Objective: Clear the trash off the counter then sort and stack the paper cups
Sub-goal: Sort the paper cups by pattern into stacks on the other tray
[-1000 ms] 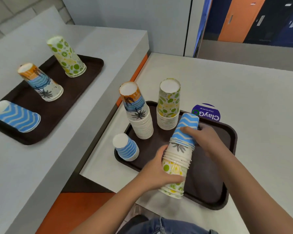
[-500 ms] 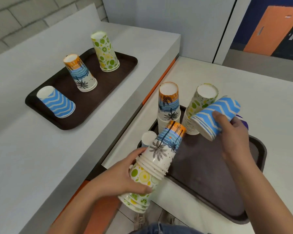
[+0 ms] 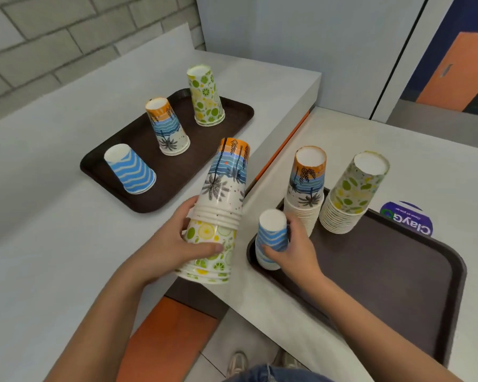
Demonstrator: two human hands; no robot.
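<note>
My left hand (image 3: pixel 174 246) grips a mixed stack of upside-down paper cups (image 3: pixel 221 205), palm-tree cups on top and citrus cups below, held in the gap between the two counters. My right hand (image 3: pixel 293 249) is wrapped around a blue wave cup (image 3: pixel 272 232) sitting on another blue wave cup at the near left corner of the right tray (image 3: pixel 398 271). On that tray stand a palm-tree stack (image 3: pixel 307 186) and a citrus stack (image 3: pixel 353 194).
The left tray (image 3: pixel 160 188) on the raised counter carries a blue wave cup (image 3: pixel 130 172), a palm-tree stack (image 3: pixel 166 130) and a citrus stack (image 3: pixel 206 97). A purple round sticker (image 3: pixel 409 219) lies behind the right tray. An orange panel and floor show between the counters.
My right hand brought the blue wave cup down from mid-air onto the blue cup at the right tray's corner. My left hand lifted the mixed stack more upright and leftward.
</note>
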